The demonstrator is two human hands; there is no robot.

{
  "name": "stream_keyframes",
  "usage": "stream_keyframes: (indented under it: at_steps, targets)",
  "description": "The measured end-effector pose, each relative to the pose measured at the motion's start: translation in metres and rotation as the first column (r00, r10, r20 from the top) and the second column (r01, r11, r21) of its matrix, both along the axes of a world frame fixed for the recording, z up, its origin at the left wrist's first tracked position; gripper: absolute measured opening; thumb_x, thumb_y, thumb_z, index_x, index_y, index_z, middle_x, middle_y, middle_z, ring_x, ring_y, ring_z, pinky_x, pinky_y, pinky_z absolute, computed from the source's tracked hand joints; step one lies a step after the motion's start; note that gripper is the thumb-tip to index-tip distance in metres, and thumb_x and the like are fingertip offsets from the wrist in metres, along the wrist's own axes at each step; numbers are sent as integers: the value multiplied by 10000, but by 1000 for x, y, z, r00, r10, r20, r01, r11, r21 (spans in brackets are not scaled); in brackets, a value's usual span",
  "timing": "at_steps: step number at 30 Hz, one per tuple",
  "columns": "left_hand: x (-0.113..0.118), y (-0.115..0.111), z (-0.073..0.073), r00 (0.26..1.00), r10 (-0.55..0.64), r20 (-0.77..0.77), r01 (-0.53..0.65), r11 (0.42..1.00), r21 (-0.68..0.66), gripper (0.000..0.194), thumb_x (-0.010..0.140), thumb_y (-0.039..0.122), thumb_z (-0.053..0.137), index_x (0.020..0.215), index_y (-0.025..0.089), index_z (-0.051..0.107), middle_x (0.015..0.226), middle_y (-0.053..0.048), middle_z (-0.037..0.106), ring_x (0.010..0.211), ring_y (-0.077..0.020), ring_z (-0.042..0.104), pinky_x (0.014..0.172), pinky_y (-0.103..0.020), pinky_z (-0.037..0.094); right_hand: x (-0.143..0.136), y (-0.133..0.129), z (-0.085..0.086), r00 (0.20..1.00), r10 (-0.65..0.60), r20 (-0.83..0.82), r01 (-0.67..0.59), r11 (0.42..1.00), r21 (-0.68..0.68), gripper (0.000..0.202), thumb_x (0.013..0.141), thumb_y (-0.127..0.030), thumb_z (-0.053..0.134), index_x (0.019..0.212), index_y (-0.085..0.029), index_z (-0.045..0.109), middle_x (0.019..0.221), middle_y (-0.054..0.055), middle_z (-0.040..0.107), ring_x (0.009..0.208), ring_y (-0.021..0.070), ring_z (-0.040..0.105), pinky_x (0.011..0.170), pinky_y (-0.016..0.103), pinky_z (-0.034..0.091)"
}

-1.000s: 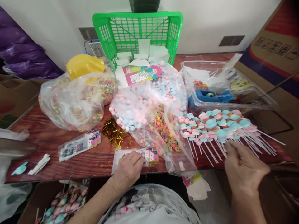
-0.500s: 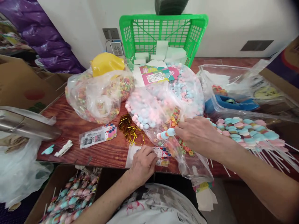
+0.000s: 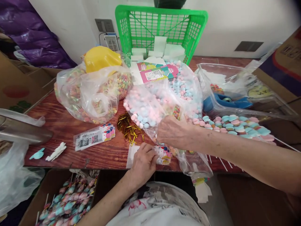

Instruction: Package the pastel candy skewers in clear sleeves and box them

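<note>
My left hand [image 3: 144,160] rests at the table's front edge with its fingers curled onto a stack of printed packets [image 3: 164,155]. My right hand [image 3: 172,131] is closed just above and behind those packets; what it holds is hidden. Beyond it lies an open bag of pink and blue candies [image 3: 143,106]. Gold twist ties [image 3: 128,127] lie left of that bag, and more printed packets [image 3: 94,137] lie farther left. Candy skewers [image 3: 235,125] are piled to the right, partly behind my right forearm.
A green basket [image 3: 162,12] stands at the back. A bag of ring candies [image 3: 68,94] and a metal flask [image 3: 25,130] are on the left. A clear bin [image 3: 225,67] stands on the right. A box of wrapped skewers [image 3: 68,201] sits below the table edge.
My right hand has moved left, toward my left hand, and the candy skewer seen in it earlier is now out of sight. The whole view has shifted slightly.
</note>
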State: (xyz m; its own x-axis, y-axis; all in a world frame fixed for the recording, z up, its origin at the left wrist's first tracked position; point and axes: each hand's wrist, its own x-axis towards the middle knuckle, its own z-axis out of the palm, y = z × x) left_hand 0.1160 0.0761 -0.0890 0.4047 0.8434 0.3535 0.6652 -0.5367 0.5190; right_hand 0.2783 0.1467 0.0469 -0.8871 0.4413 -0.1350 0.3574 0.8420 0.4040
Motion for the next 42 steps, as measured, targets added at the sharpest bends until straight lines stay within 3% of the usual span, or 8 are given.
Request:
stream_keyframes:
  at_steps: [10, 16, 18, 21, 24, 27, 34, 42]
  targets:
    - [-21, -4, -1, 969, -67, -238, 69, 998, -1, 193, 873, 55, 488, 879, 151, 656, 902, -84, 616, 877, -218, 510, 754, -350, 479, 41, 0, -30, 974, -194, -120, 201, 979, 42, 203, 767, -18, 534, 798, -205, 604, 750, 35, 618, 684, 203, 544, 591, 324, 274]
    - [-19, 4, 3, 976, -18, -215, 12, 1000, -28, 162, 907, 159, 506, 922, 176, 666, 880, -67, 627, 833, -202, 512, 740, -341, 467, 83, -18, -50, 818, -421, -391, 438, 898, -51, 221, 821, -30, 480, 744, -176, 626, 687, 40, 636, 644, 176, 587, 546, 297, 300]
    - [-17, 4, 4, 971, -15, -239, 10, 1000, -23, 181, 907, 143, 490, 919, 178, 667, 888, -72, 627, 838, -202, 517, 734, -337, 465, 103, -35, -68, 642, -427, -637, 459, 880, -126, 192, 880, -121, 489, 796, -172, 655, 717, 43, 664, 647, 171, 611, 548, 283, 360]
    - [-17, 4, 1, 986, -9, -165, 4, 1000, -28, 199, 897, 130, 497, 790, 170, 660, 820, -67, 617, 810, -191, 524, 716, -323, 456, 125, -66, -99, 166, -519, -839, 447, 798, -405, 100, 865, -217, 599, 907, -190, 686, 823, 28, 712, 729, 166, 657, 674, 272, 486]
    - [-18, 7, -6, 1000, 30, 6, -30, 999, -38, 187, 887, 178, 560, 725, 165, 651, 735, -44, 594, 742, -168, 518, 677, -305, 442, 128, -95, -124, -367, -467, -804, 492, 637, -594, 121, 788, -285, 706, 882, -210, 719, 803, 10, 718, 710, 175, 657, 701, 291, 527]
    - [-21, 10, -6, 999, 13, 32, -13, 1000, -24, 171, 889, 193, 575, 752, 165, 673, 741, -43, 609, 738, -168, 521, 675, -305, 440, 119, -112, -132, -606, -434, -666, 434, 522, -734, 203, 729, -336, 759, 878, -200, 737, 799, 24, 724, 710, 190, 661, 712, 320, 551]
    - [-29, 8, 8, 987, -132, -95, 127, 990, -64, 235, 905, 91, 457, 902, 153, 683, 899, -87, 655, 839, -190, 564, 742, -315, 466, 107, -113, -128, -632, -473, -614, 356, 527, -772, 162, 714, -322, 766, 836, -218, 750, 770, 18, 732, 706, 177, 667, 691, 287, 571]
    - [-32, 26, 4, 993, 28, 118, 14, 940, -341, 161, 809, 160, 625, 651, 158, 653, 650, -6, 606, 639, -129, 553, 623, -244, 407, 103, -122, -131, -505, -544, -670, 302, 617, -727, 121, 737, -259, 734, 852, -224, 749, 782, 4, 739, 610, 158, 677, 574, 230, 575]
